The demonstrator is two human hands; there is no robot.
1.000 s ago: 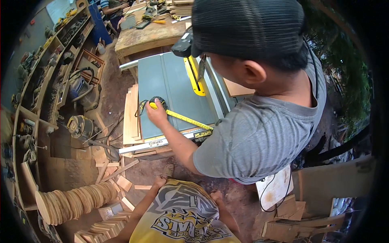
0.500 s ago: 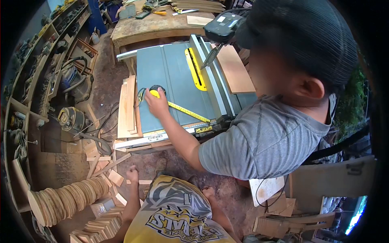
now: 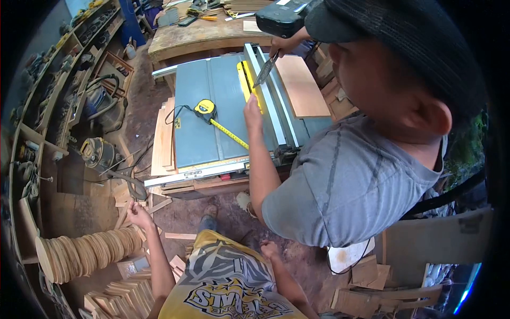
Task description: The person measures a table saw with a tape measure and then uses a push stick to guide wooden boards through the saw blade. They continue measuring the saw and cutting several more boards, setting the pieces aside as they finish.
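My left hand (image 3: pixel 139 215) hangs in the air beside the offcuts on the floor, fingers loosely apart, with nothing in it. Held low near the yellow and grey shirt (image 3: pixel 234 276), my right hand (image 3: pixel 270 249) looks empty and its fingers are slightly bent. Ahead stands a table saw (image 3: pixel 191 95) with a yellow insert (image 3: pixel 244 77) and a metal fence (image 3: pixel 265 95). A yellow and black tape measure (image 3: pixel 205 108) lies on the saw table, its blade pulled out. A co-worker's hand (image 3: pixel 253 114) is by the insert; the other hand holds a flat grey piece (image 3: pixel 264 73).
The co-worker in a grey shirt (image 3: pixel 345 186) leans over the saw from the right. A brown board (image 3: pixel 300 87) lies beyond the fence. Wooden discs (image 3: pixel 90 252) and stacked wood pieces (image 3: pixel 122 297) stand at lower left. A shop vacuum (image 3: pixel 98 154) is near the shelves.
The co-worker has let go of the tape measure and moved that hand right to the insert. My left hand has moved left and its fingers have loosened. My view has shifted slightly.
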